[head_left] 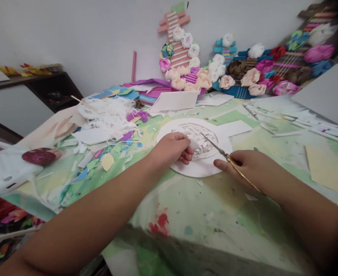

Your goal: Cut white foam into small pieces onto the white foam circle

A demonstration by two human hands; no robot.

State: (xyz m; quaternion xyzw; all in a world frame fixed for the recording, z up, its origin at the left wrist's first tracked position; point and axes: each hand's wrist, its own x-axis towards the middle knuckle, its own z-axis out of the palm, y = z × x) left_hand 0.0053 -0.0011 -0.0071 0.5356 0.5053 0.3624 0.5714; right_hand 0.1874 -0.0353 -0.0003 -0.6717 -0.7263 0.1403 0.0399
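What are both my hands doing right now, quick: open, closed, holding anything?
Left hand: half-curled at the small white paper scraps; whether it grips one cannot be told.
Right hand: closed, holding slim gold-handled metal scissors.

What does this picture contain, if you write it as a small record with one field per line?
Left hand: the left hand is curled at the white scraps; whether it grips one is unclear
Right hand: the right hand holds gold-handled scissors, tips over the scraps
Workpiece: round white cutout, scraps in its middle
Left side: tangled white strings
Back: flower-covered pink model by the wall
Surface: green cloth, red stain
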